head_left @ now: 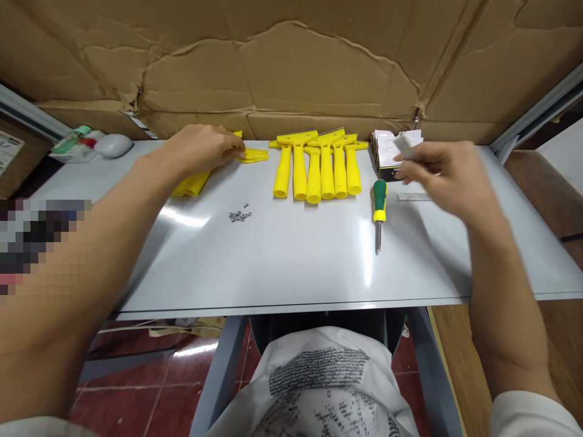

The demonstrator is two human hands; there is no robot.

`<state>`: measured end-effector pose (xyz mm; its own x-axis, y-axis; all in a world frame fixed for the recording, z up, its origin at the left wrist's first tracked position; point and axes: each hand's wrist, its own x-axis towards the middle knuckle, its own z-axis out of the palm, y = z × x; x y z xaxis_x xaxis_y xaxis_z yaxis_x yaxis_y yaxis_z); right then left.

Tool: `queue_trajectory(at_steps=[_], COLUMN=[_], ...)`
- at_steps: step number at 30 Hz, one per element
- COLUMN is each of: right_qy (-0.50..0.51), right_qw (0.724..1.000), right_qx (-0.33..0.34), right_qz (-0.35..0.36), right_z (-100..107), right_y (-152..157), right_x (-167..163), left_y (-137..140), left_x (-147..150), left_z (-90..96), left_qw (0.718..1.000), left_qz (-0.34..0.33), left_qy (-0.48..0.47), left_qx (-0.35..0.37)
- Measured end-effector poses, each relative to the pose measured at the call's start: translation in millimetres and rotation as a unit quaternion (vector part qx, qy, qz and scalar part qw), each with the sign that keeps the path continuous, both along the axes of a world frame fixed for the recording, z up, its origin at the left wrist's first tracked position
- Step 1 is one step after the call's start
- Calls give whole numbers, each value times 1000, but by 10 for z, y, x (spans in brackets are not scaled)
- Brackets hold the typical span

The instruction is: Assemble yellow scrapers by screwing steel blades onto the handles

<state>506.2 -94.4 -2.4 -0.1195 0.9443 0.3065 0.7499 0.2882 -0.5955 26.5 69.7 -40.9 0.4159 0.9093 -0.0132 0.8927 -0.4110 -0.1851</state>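
Note:
At the back left, my left hand (212, 145) has its fingers closed at the end of some thin yellow plastic pieces (255, 156); its fingertips are partly hidden. Below that hand lie yellow handles (195, 184), mostly covered by it. My right hand (437, 170) is raised at the right, pinching a small flat grey-white blade (403, 145) between thumb and fingers. Just behind it stands a black and white box (387, 149) of paper-sleeved pieces. Under the right hand a flat metal strip (413, 197) rests on the table. Several yellow scraper handles (299, 170) lie side by side at the back middle.
A green and yellow screwdriver (379, 206) lies right of the handles, tip toward me. Small screws (239, 216) form a pile left of centre. A white computer mouse (113, 145) and small packets (77, 144) sit far left. Cardboard (291, 67) walls off the table's back.

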Motion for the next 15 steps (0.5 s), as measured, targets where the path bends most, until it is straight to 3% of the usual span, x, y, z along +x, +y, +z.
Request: queue_trajectory(at_steps=[3,7,11,15], right_qy=[-148,-245,-270,-253], right_qw=[987,961,952,958], right_qx=[-36,-124,-125,-100], right_qz=[-50,18,77,88], right_z=[110,-24,-196,-314], right_y=[46,71,143,229], right_x=[459,697,737,824], left_y=[-67,-98,-172,-393], left_x=[15,20,15,21], left_z=[-16,-31,7,59], left_qw=[1000,999,997,992], left_qz=[3,15,13,12], left_qy=[-10,-42,-66,-116], left_qx=[25,26,33,55])
